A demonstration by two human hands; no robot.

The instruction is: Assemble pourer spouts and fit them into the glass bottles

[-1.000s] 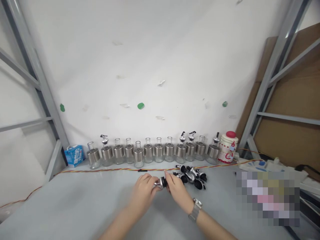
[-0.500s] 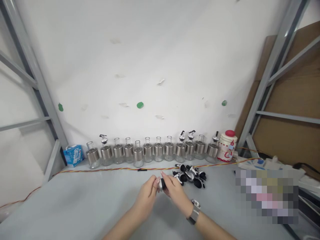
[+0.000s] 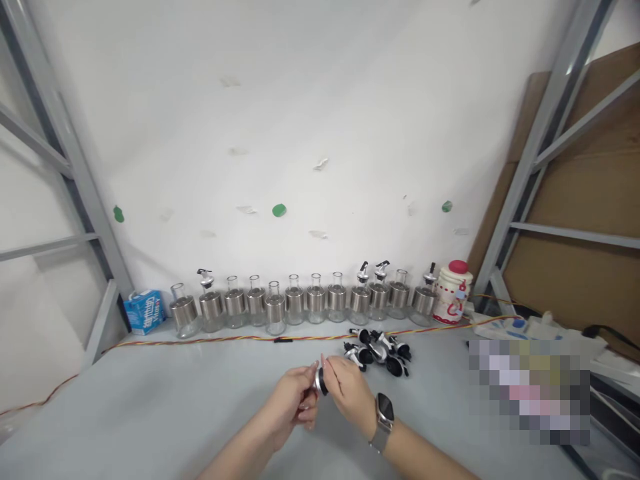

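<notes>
Between my two hands is a silver-and-black pourer stopper [image 3: 321,382], held above the grey table. My left hand [image 3: 294,399] grips its silver side, fingers curled round it. On the black side, my right hand [image 3: 349,390] has its fingers closed over the stopper and hides part of it. Several more pourer stoppers [image 3: 380,351] lie in a pile just beyond my right hand. Behind them stands a row of glass bottles with steel bands [image 3: 316,299]. Some carry stoppers, such as the bottle near the left end [image 3: 211,303]; others have open necks.
A red-and-yellow twisted wire [image 3: 220,339] runs across the table in front of the bottles. A blue carton [image 3: 145,312] stands at the left, a cream jar with a red lid [image 3: 451,293] at the right. White power strips [image 3: 545,330] and a pixelated patch lie far right.
My right hand has turned over, its back and watch face now showing. The stopper has tilted and sits slightly lower. My left hand's lower fingers have come into sight.
</notes>
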